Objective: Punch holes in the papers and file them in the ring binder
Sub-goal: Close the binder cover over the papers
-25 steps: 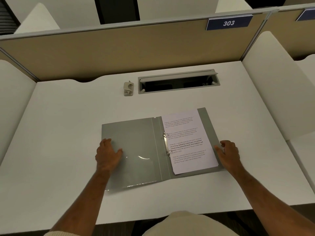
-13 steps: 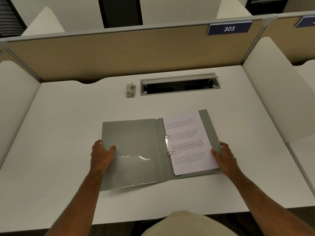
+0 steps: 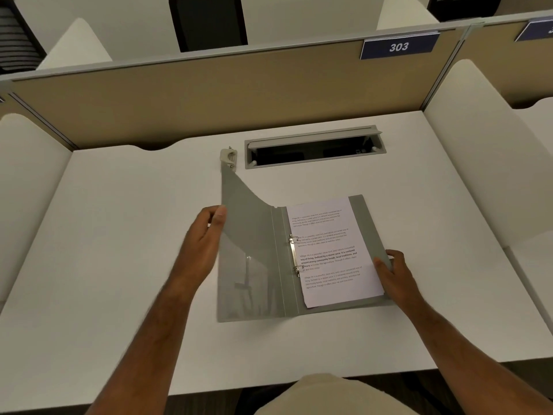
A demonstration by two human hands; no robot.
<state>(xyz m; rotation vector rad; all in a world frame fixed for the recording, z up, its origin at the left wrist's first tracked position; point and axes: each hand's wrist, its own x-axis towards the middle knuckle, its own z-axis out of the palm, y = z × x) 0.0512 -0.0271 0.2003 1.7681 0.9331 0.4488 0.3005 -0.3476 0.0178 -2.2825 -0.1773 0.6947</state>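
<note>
1. White desk (image 3: 119,265) inside tan partitions (image 3: 209,106), sign 303 (image 3: 399,47)
2. Ring binder (image 3: 362,223) at desk centre, papers (image 3: 329,253) on its rings
3. Left hand (image 3: 206,235) pinches the raised front cover (image 3: 248,223)
4. Right hand (image 3: 395,272) grips the binder's right edge
5. Hole punch (image 3: 229,158) beside the cable tray (image 3: 314,146)

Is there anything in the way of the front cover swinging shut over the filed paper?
Nothing visible. Only the paper and rings lie beneath the cover; the right hand grips the binder's right edge.
</note>
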